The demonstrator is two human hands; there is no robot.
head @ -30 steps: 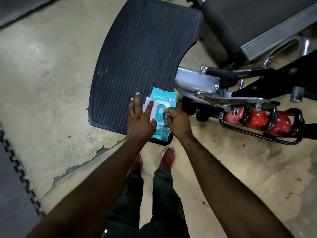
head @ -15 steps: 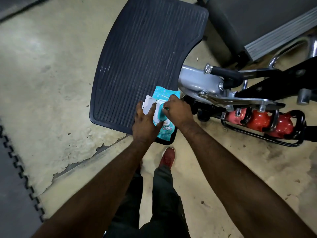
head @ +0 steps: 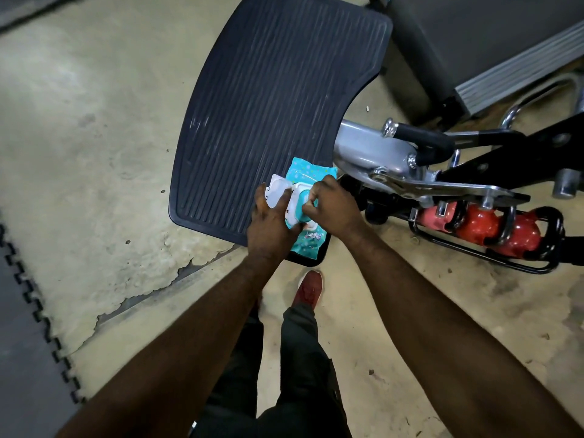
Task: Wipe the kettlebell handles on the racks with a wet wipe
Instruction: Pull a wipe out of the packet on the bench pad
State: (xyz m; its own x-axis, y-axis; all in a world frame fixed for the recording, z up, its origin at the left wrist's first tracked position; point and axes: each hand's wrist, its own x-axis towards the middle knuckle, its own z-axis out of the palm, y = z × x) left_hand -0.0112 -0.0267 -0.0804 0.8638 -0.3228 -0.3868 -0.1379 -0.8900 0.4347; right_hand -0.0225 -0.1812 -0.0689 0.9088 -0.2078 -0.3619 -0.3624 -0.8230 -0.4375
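Kettlebells [head: 480, 224] sit racked nearby while the left hand [head: 271, 222] grips the wet-wipe pack [head: 308, 172] steady on the ribbed platform [head: 275, 99] and the right hand [head: 335, 207] pinches its opening, probably to pull a wipe.

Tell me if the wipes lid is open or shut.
Open. The white lid is flipped back under the left hand, and the right hand picks at the uncovered opening.
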